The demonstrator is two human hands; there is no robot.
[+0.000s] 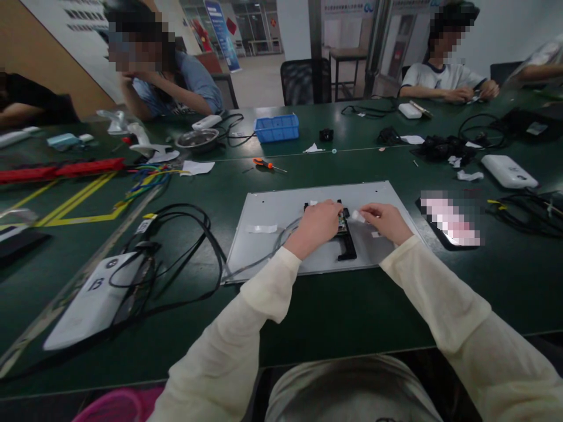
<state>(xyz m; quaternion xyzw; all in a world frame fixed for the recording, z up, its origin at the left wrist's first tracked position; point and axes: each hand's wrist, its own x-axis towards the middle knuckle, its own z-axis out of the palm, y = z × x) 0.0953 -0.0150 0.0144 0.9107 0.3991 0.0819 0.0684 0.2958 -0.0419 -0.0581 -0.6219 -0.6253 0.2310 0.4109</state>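
Observation:
A flat light-grey panel (290, 208) lies on the table in front of me. On it sits a black plastic frame (347, 249) with a small circuit board (342, 223) inside, partly covered by my hand. My left hand (317, 225) is closed over the frame's left and upper part, its fingertips at the far edge. Just right of the frame, my right hand (387, 220) pinches a small white piece of tape or paper (358, 216). A grey cable (281, 237) runs from under my left hand across the panel. A whitish strip (263, 228) lies at the panel's left.
A phone (453, 220) lies right of the panel. To the left are a white power bank (92, 299) and looped black cables (189, 211). Farther back stand an orange screwdriver (264, 163), a blue basket (277, 129) and a metal bowl (197, 139). Several people sit around the table.

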